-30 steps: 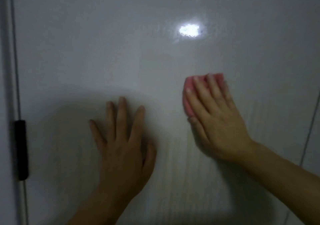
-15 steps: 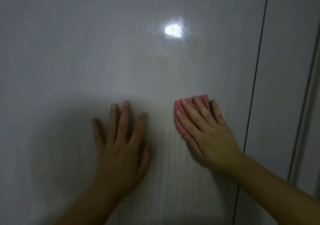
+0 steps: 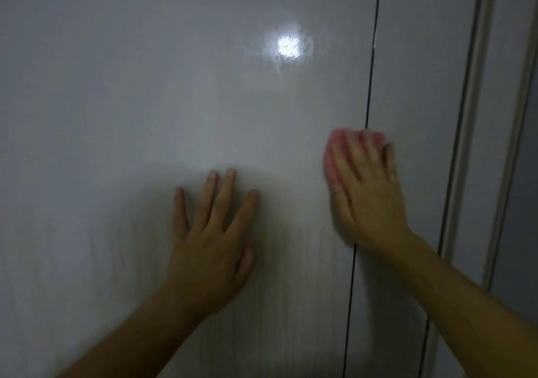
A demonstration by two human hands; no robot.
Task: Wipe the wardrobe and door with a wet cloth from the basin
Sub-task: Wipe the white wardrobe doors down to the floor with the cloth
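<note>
A glossy white wardrobe door panel (image 3: 145, 115) fills the view, with damp streaks and a bright light glare near the top. My left hand (image 3: 214, 232) lies flat against the panel with its fingers spread. My right hand (image 3: 366, 191) presses a pink cloth (image 3: 330, 159) flat on the panel with straight fingers, right at the dark vertical gap (image 3: 371, 72) between two panels. The hand is blurred and covers most of the cloth.
A narrower white panel (image 3: 416, 86) lies right of the gap. Beyond it runs a vertical frame strip (image 3: 471, 115), then a darker grey surface (image 3: 524, 203) at the far right.
The right hand and cloth slid right and up to the panel gap. The view shifted right; the black handle at the left edge is out of sight. The left hand stayed flat.
</note>
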